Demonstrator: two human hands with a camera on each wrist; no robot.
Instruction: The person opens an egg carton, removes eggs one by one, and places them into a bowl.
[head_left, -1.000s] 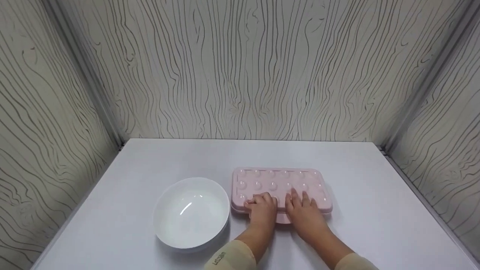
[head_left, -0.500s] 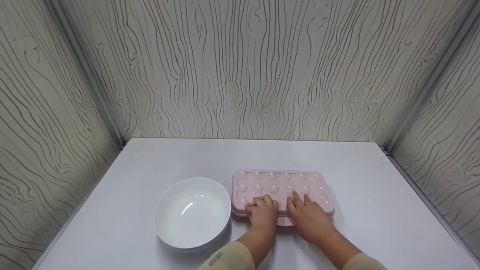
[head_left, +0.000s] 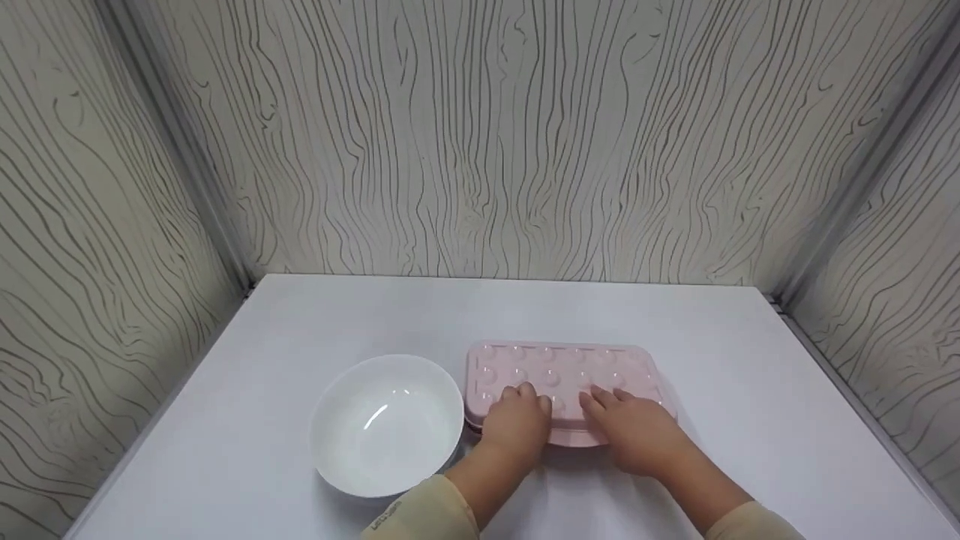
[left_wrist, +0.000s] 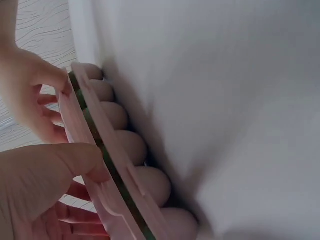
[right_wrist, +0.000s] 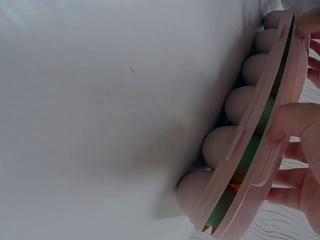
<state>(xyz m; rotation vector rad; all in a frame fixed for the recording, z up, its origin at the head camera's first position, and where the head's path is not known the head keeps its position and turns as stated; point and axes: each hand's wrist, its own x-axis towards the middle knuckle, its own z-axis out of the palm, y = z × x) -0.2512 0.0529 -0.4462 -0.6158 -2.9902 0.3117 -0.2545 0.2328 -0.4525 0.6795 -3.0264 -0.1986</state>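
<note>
A pink egg box lies on the white table, its bumpy lid (head_left: 551, 360) uppermost and its lower tray (left_wrist: 131, 146) bulging with round cups. Along the front, a gap between lid and tray shows something green (right_wrist: 248, 157) inside, with a bit of orange-red (right_wrist: 236, 186). My left hand (head_left: 519, 424) grips the lid's front edge left of the middle, thumb at the rim and fingers over the top. On the right, my right hand (head_left: 637, 435) holds the same edge, its thumb (right_wrist: 287, 120) pressed against the lid's front and its fingers across the bumps.
A large white bowl (head_left: 386, 427) stands just left of the egg box, close to my left forearm. Wood-patterned panels (head_left: 480, 142) rise behind the table (head_left: 360, 307) and along both sides.
My hands have moved apart, the left one leftward and the right one rightward along the lid's front edge. A dark gap now shows under the lid at the left front. The bowl stays put.
</note>
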